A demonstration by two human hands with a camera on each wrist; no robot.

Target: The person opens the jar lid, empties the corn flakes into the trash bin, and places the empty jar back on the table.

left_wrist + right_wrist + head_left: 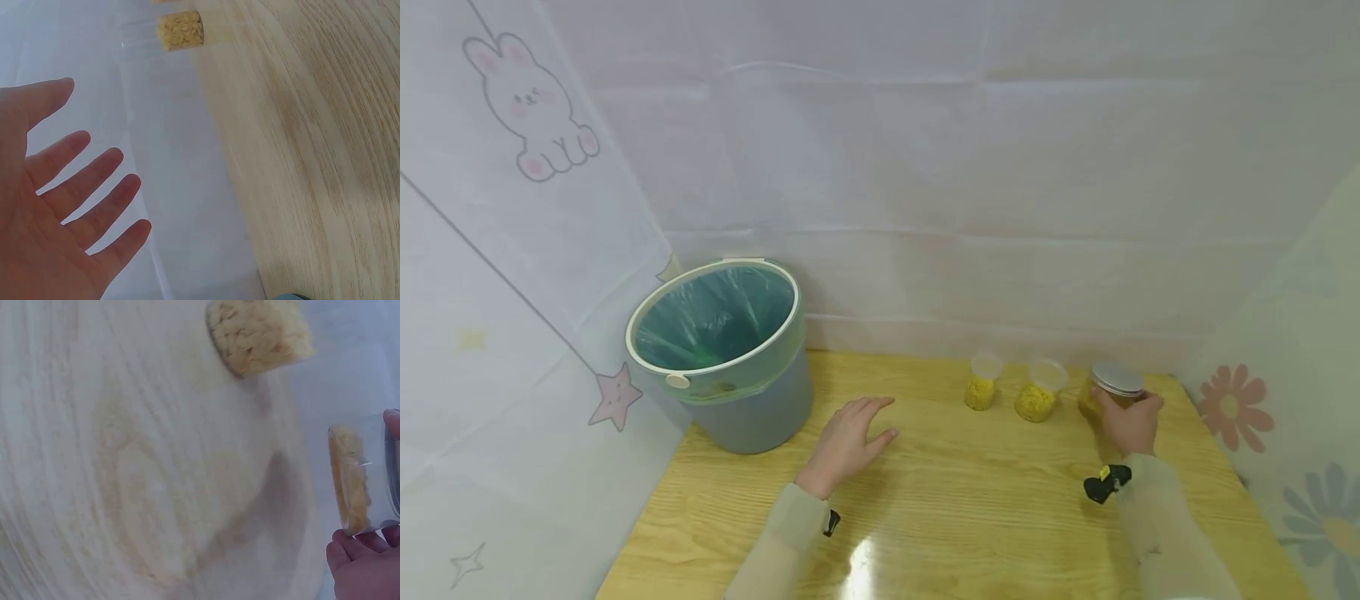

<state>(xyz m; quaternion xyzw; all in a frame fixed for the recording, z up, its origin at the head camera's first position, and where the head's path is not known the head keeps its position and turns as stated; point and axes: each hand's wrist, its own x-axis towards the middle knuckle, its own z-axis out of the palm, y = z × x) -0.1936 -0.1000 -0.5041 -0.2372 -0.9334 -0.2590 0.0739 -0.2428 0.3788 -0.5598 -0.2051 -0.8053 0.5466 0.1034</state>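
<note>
At the right end of the table my right hand (pixel 1131 423) grips a clear jar with a silver lid (pixel 1117 378), thumb on one side and fingers on the other. In the right wrist view yellow flaky bits show at the base of this jar (pixel 353 481). To its left stand a wider clear jar (pixel 1037 400) and a narrower one (pixel 980 392), both partly filled with yellow bits. My left hand (pixel 847 442) hovers over the middle-left of the table, fingers spread and relaxed, with nothing in it.
A blue-grey bin (pixel 748 417) with a white rim and a green plastic liner stands at the back left of the wooden table (pixel 955 517). Behind the table hangs a pale cloth backdrop (pixel 925 167), and patterned sheets flank both sides.
</note>
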